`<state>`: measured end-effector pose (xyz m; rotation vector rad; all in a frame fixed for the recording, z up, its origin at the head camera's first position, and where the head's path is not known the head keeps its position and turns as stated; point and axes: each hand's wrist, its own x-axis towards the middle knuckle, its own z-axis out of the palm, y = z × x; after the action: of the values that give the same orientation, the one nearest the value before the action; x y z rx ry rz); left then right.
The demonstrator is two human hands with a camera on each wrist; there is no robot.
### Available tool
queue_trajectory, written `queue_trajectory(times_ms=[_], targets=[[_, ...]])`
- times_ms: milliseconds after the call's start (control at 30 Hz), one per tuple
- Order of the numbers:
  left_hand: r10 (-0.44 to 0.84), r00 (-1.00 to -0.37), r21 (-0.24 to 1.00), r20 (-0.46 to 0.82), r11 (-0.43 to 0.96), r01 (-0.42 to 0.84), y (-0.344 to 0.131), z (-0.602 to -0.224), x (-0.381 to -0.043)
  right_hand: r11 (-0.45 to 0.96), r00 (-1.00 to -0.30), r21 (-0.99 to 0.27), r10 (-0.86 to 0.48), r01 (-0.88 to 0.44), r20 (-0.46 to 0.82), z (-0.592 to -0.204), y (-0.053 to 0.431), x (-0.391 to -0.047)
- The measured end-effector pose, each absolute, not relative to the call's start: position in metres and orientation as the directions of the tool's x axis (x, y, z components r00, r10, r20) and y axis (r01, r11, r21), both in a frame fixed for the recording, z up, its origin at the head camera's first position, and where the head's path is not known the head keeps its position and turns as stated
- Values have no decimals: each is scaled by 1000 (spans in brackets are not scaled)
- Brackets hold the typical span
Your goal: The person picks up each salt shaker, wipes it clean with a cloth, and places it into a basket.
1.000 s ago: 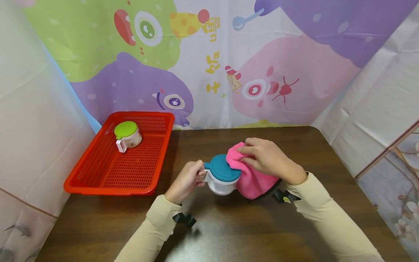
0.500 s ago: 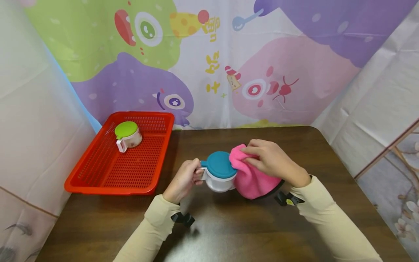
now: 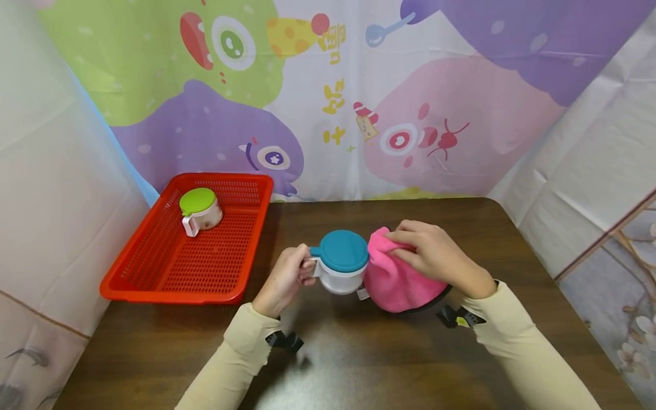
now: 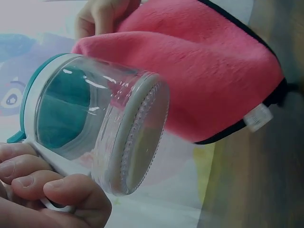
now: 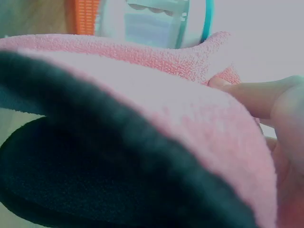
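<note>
A clear seasoning jar (image 4: 99, 118) with a blue lid (image 3: 344, 250) and a white handle is held above the table by my left hand (image 3: 284, 279), its fingers curled round the handle. In the left wrist view the jar's transparent body and ridged base show. My right hand (image 3: 435, 250) pinches a pink cloth (image 3: 400, 285) with a dark border, just right of the jar. The cloth hangs down in folds, and its small white tag (image 4: 258, 117) shows in the left wrist view. The cloth's dark underside (image 5: 95, 171) fills much of the right wrist view.
A red plastic basket (image 3: 174, 297) stands on the left of the brown wooden table (image 3: 359, 359). Inside it is a similar jar with a green lid (image 3: 197, 201). A printed cartoon curtain (image 3: 328, 171) hangs behind the table, with pale cloth walls on both sides.
The left hand has moved the jar slightly left and away from the person. The right hand has drawn the cloth a little right, so a small gap opens between cloth and jar body.
</note>
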<state>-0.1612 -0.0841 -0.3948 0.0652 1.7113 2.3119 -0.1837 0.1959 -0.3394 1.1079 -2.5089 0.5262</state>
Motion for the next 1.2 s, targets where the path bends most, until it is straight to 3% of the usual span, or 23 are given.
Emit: queue_trajectory(times_ms=[467,1200], targets=[[209,-972,943,-110,-288,-168,-89,-379,-158,588,-678,-347,-566,-731,470,-345,215,-182],[155,-987,939,-42,-331,-92,-107,-354,-155,570,-668,-371,-501,-733,551,-343,240,-176]])
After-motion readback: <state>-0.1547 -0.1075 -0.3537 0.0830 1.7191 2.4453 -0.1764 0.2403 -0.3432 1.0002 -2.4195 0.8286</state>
